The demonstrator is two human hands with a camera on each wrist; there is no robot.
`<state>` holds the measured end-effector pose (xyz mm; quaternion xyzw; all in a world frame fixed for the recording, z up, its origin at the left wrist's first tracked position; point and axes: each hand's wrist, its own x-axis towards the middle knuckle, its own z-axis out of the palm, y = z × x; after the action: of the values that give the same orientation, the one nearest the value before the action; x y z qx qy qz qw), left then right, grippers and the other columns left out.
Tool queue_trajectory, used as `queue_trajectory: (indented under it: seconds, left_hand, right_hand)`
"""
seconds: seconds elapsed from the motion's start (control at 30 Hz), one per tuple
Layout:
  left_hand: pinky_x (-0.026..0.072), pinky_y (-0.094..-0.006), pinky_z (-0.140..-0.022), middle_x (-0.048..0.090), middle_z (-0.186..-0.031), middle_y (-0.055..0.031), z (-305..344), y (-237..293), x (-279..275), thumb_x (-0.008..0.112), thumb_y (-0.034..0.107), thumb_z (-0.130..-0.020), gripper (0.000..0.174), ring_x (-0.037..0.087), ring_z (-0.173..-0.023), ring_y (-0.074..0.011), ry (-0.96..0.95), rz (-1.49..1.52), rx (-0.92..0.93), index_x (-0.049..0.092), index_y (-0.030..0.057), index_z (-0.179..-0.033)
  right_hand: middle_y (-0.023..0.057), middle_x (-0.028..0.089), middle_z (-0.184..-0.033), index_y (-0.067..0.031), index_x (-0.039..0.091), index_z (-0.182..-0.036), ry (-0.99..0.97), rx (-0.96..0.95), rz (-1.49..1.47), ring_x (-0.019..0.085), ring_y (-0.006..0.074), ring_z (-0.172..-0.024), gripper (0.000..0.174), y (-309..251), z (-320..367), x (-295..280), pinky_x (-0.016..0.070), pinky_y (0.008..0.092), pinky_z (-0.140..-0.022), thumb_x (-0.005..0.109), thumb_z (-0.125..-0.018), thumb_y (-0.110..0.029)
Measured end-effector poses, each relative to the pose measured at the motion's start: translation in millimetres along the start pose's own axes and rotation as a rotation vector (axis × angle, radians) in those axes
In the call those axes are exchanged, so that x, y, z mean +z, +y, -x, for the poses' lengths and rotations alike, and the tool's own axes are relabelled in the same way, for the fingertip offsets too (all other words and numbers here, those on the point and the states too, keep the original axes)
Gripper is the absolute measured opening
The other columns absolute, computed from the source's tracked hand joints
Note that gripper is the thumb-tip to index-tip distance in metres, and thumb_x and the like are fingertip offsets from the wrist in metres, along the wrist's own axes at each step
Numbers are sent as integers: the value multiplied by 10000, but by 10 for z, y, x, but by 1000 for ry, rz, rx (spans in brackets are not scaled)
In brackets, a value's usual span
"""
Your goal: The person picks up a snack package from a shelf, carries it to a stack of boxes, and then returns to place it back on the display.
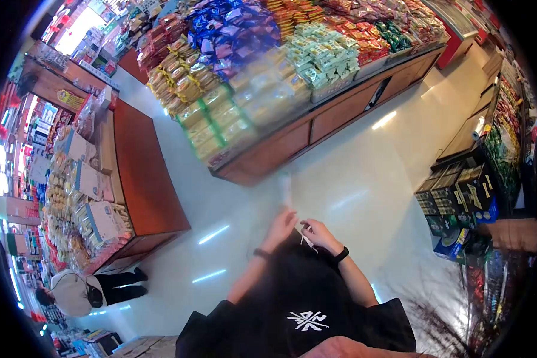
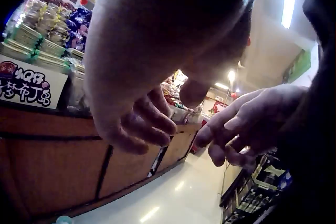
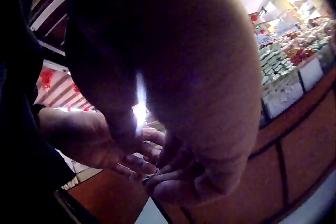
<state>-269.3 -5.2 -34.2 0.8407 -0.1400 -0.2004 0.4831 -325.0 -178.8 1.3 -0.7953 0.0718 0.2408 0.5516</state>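
Note:
Both hands are held close together in front of the black shirt, fingertips facing each other. The left hand [image 1: 281, 229] has loosely bent fingers [image 2: 149, 124] with nothing visible between them in the left wrist view. My right hand [image 1: 323, 234] hangs with its fingers loosely curled; no held thing shows there in the left wrist view. A thin white cord-like strip [image 1: 305, 239] lies just under the right fingertips in the head view, against the dark clothing. In the right wrist view, the fingers of both hands overlap, and the right palm side is in deep shadow.
Ahead stands a wooden display counter [image 1: 268, 152] heaped with packaged snacks [image 1: 232, 30]. Another counter [image 1: 143, 173] is at left, with a person [image 1: 80, 292] standing near it. Stacked dark boxes [image 1: 453, 191] stand at right. Pale shiny floor [image 1: 352, 161] lies between them.

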Motion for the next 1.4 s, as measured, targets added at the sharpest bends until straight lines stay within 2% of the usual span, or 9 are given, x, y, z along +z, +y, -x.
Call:
queue_trajectory:
  seconds: [0.13,0.27,0.5,0.93,1.0,1.07,1.17,1.3,1.4]
  left_hand:
    - [481,-391,-835,630,-1026,-191,-603,-306,-7,556,213,-913,297,613,-963,-315,-2,163,-17,566,4,-1125]
    - [489,-315,-800,604,-1021,-80,-1323,-190,-358,570,162,-909,289,581,-903,-163,63,143,-55,505,43,-1164]
    - [483,-277,-776,562,-1061,-64,-2524,-108,-989,617,177,-896,414,560,-882,-130,356,311,-8,456,56,-1257]
    - [503,-289,-772,578,-1103,-89,-3710,162,-1727,607,149,-898,470,597,-936,-161,277,369,-59,421,24,-1311]
    - [501,-297,-776,564,-1136,-112,-3874,52,-1634,611,157,-893,492,589,-921,-173,433,289,113,410,23,-1322]
    - [497,-296,-780,543,-1181,-144,-4037,-16,-1609,627,184,-883,530,584,-933,-173,504,104,124,400,5,-1327]
    - [488,-315,-813,517,-1228,-183,-4174,235,-1697,636,230,-875,570,577,-993,-217,521,133,-67,391,-19,-1325]
    - [444,-344,-900,531,-1208,-210,-4373,127,-1687,626,277,-878,574,549,-1077,-295,586,61,-15,404,-37,-1305]
    - [452,-332,-873,561,-1156,-185,-4431,115,-1699,632,274,-876,534,561,-1033,-248,645,85,8,438,-35,-1266]
  right_hand:
    - [129,648,-856,21,589,-1108,83,12,-20,627,203,-724,327,-40,-463,-244,514,320,-678,593,-867,-200]
    - [122,643,-861,17,588,-1105,224,-74,11,610,193,-704,321,60,-1100,-405,511,311,-668,605,-861,-190]
    - [136,621,-976,-1,565,-1142,245,-146,49,609,191,-764,316,-862,-2038,-840,508,311,-673,603,-873,-163]
    - [106,585,-1072,-1,494,-1224,495,-300,-258,577,134,-790,382,-1488,-3507,-1288,500,270,-656,607,-872,-95]
    - [101,569,-1101,-6,425,-1298,452,-286,52,585,141,-842,479,-1446,-3743,-1448,499,266,-697,619,-867,-83]
    - [90,571,-1094,-14,367,-1345,523,-385,-27,583,136,-848,544,-1278,-3971,-1475,494,266,-709,617,-866,-77]
    - [90,557,-1136,-21,299,-1387,433,-400,-56,570,131,-888,603,-1623,-3950,-1685,488,264,-737,602,-867,-58]
    - [102,526,-1202,-9,263,-1396,391,-464,-113,545,138,-1000,616,-1519,-4289,-1763,479,272,-791,581,-869,-39]
    - [107,521,-1206,2,281,-1377,313,-481,-123,533,148,-1050,582,-1668,-4318,-1867,473,276,-819,571,-873,-34]
